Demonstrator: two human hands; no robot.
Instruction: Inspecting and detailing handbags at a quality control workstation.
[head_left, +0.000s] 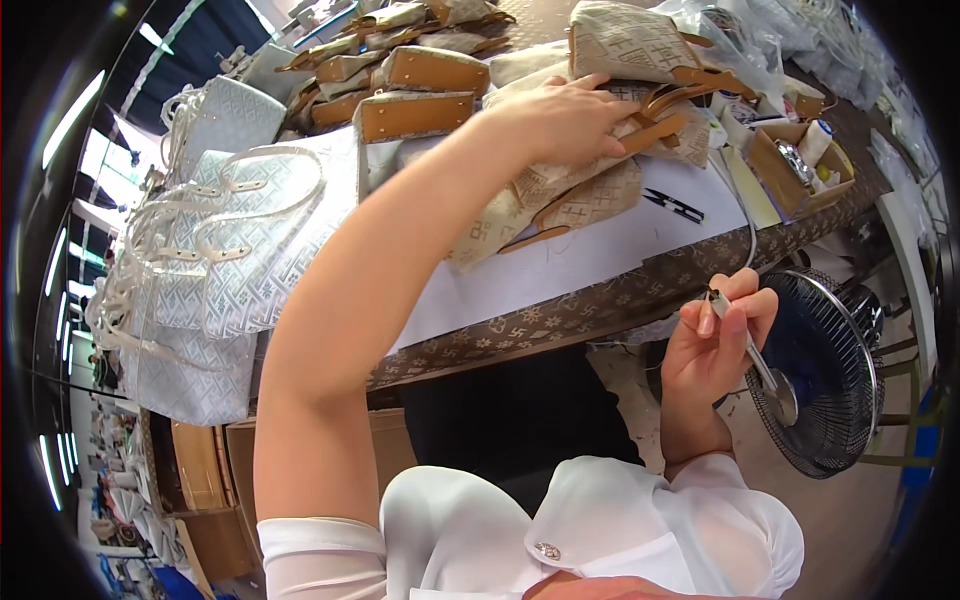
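Observation:
My left hand reaches across the table to a pile of beige patterned handbags with tan trim. Its fingers are spread and rest on the bags, next to a tan strap. One upright beige bag stands just beyond the fingers. Another beige bag lies flat below the hand, nearer the table edge. Past the table's front edge, at the right, my right hand is closed around a slim, pale pen-like tool. The tool's small dark tip points up; its exact kind is unclear.
Silver-white patterned tote bags cover the left side. More tan-bottomed bags are stacked behind. Black thread snips lie on white paper. A small box holds spools. A black fan stands at the right, close to my right hand.

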